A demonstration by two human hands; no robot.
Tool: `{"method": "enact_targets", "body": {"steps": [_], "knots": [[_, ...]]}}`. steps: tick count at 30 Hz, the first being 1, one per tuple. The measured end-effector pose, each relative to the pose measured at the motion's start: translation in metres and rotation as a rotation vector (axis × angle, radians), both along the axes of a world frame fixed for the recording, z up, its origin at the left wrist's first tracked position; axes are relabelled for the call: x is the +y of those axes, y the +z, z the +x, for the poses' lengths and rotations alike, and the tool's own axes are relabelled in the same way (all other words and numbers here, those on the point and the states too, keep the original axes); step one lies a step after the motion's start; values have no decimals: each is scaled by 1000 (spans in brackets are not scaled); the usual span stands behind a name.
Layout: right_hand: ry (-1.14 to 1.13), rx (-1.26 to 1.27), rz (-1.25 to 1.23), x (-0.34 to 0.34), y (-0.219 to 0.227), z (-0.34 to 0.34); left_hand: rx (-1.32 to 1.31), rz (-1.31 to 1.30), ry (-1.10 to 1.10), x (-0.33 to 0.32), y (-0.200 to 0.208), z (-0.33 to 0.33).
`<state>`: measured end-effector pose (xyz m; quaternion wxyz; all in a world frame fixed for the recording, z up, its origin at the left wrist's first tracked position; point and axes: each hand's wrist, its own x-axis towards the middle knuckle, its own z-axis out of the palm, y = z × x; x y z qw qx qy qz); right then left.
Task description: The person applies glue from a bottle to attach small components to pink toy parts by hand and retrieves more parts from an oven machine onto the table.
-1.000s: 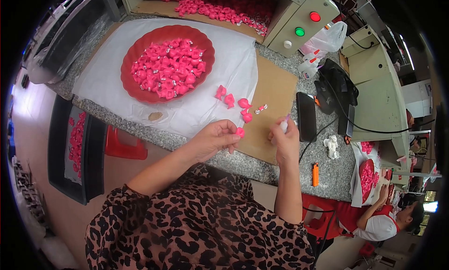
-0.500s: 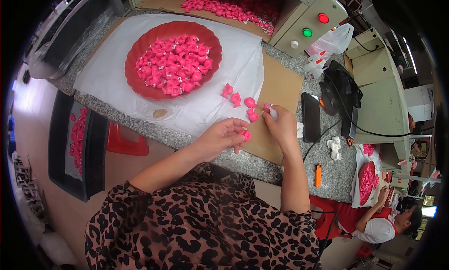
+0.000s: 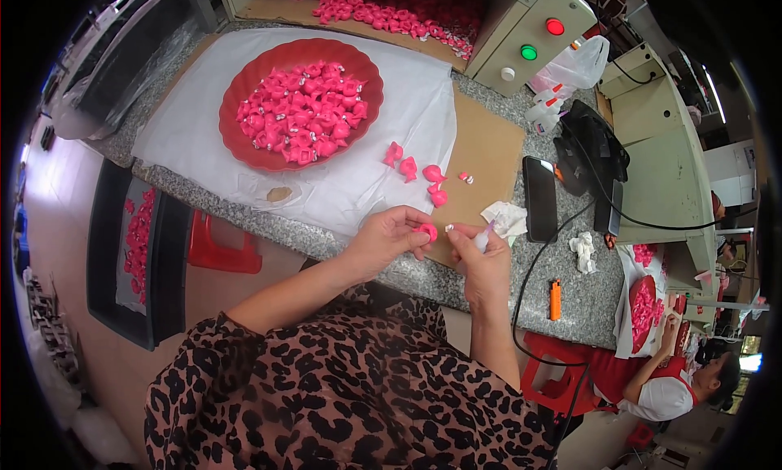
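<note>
At the near edge of the stone counter (image 3: 521, 303), just below the cardboard sheet (image 3: 485, 156), a person's left hand (image 3: 387, 238) pinches a pink piece (image 3: 428, 231) between thumb and fingertips. The right hand (image 3: 482, 262) is closed around a small white tube (image 3: 486, 236), its tip set close beside the pink piece. Half a second earlier the right hand was raised over the cardboard sheet near the loose pieces (image 3: 419, 171); it has since dropped back to meet the left hand, which has barely shifted. Four loose pink pieces lie where the white paper (image 3: 407, 103) meets the cardboard, unchanged. Left of the cardboard and farther back, a red bowl (image 3: 236, 128) full of pink pieces rests on the paper. Right of the cardboard lie a crumpled tissue (image 3: 507, 217) and a black phone (image 3: 539, 198); an orange lighter (image 3: 555, 299) sits farther right, toward the counter's near edge. Far right of the cardboard, another person (image 3: 668, 388) works at a second red bowl (image 3: 639, 315).
</note>
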<state>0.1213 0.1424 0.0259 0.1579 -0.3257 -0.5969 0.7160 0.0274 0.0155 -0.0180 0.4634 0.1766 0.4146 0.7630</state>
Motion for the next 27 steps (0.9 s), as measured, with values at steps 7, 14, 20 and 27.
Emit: {"method": "enact_targets", "body": {"steps": [7,14,20,27], "knots": [[-45,38,49,-16,0,6,69,1,46,1,-3,4],[-1,70,71,-25,1,7,108,5,62,1,-4,5],[18,73,88,-25,-8,9,99,5,51,1,-4,6],[51,86,478,-35,-11,13,114,17,105,1,-5,8]]}}
